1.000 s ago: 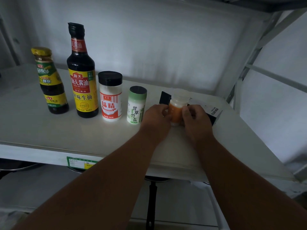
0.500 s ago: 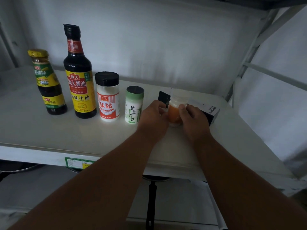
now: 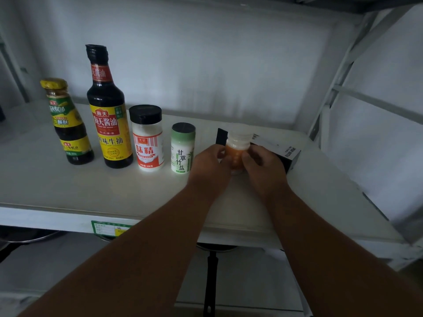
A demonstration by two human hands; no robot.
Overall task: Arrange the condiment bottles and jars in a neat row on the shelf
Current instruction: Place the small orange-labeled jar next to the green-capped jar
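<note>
Four condiments stand in a row on the white shelf: a small yellow-capped sauce bottle, a tall soy sauce bottle, a white jar with a black lid and a green-topped salt shaker. Right of them stands a small jar with orange contents and a pale lid. My left hand and my right hand grip it from both sides, covering its lower part.
A black and white carton lies flat just behind the orange jar. The shelf's metal upright rises at the right. A pan handle shows on the level below. A green price tag sits on the front edge.
The two hands have stayed on the orange jar with small finger shifts. The jar sits at about the same spot beside the salt shaker.
</note>
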